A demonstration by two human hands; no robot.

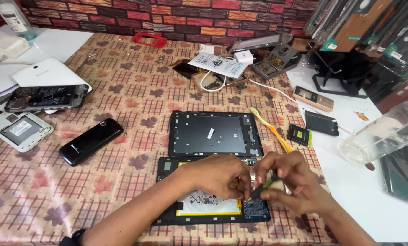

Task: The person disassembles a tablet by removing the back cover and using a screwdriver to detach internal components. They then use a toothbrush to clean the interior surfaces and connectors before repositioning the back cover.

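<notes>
An opened tablet [204, 212] lies at the near edge of the patterned table, its white battery and a blue circuit board [256, 210] exposed. My right hand [293, 182] grips a thin dark tool [263, 187] whose tip rests near the board. Resting on the tablet just left of the tool, my left hand [222, 175] has its fingers curled at the tool's tip. The tablet's dark back cover [213, 134] sits flat just beyond the hands.
A yellow and orange pry tool [272, 130] lies right of the cover. Black phone [91, 141] and opened phones [44, 98] sit at left. A small battery [299, 135], dark phone [321, 123], gold phone [313, 98] and clear bottle [386, 134] are at right. Brick wall behind.
</notes>
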